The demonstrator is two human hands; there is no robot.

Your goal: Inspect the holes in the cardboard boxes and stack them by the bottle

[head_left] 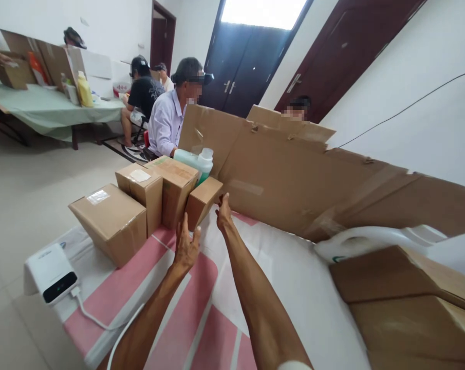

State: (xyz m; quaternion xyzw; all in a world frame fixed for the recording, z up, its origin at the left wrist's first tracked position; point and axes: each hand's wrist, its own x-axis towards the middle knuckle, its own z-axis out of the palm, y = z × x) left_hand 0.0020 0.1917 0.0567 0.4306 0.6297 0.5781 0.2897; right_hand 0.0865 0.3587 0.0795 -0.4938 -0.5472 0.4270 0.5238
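Observation:
A small brown cardboard box [203, 198] stands at the right end of a row of boxes on the table's far side. My left hand [186, 247] is just in front of its near left corner, fingers stretched upward and thumb apart. At the box's right side is my right hand [223, 211], its fingers partly spread and nothing visible in them. Whether either hand touches the cardboard I cannot tell. Left of the small box stand a taller carton [174, 180], a box with a white label [140, 190] and a larger box [112, 218] with clear tape.
A clear jug with green liquid [203, 163] is behind the boxes. A tall cardboard partition [286, 174] runs along the back. At the right are stacked cartons [394, 303] and a white jug [371, 244]. A white power bank [53, 272] with a cable lies at the left edge. Other people sit beyond.

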